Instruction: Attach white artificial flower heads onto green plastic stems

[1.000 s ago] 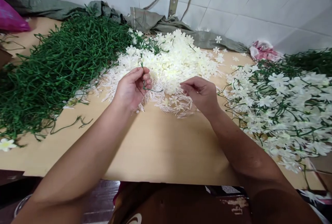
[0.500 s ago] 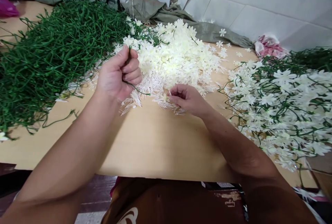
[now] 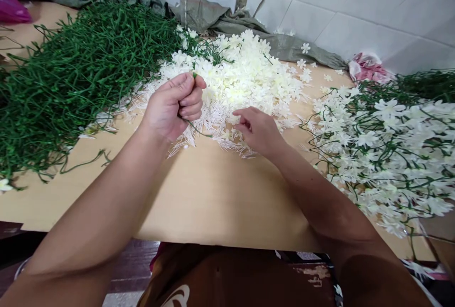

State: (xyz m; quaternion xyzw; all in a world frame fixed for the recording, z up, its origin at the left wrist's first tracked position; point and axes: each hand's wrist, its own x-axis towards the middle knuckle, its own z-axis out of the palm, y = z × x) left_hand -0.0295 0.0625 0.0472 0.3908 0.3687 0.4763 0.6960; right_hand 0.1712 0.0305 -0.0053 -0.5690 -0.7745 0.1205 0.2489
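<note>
My left hand (image 3: 177, 105) is closed round a thin green plastic stem (image 3: 199, 130). The stem's green tip (image 3: 194, 75) pokes out between thumb and forefinger, and its tail hangs below the fist. My right hand (image 3: 258, 129) is at the front edge of a heap of white artificial flower heads (image 3: 245, 75). Its forefinger and thumb are parted, with the other fingers curled; I see nothing clearly held between them. Thin white flower stalks (image 3: 231, 143) lie just beneath its fingertips.
A large heap of green stems (image 3: 88, 60) covers the left of the tan tabletop (image 3: 213, 193). Finished-looking white flowers on stems (image 3: 387, 146) are piled at the right. Grey-green cloth (image 3: 291, 47) and a pink-and-white bundle (image 3: 369, 67) lie along the tiled wall (image 3: 355, 4).
My left hand, with the stem, has moved a little right and down in view. My right hand has risen slightly, its forefinger and thumb now wider apart.
</note>
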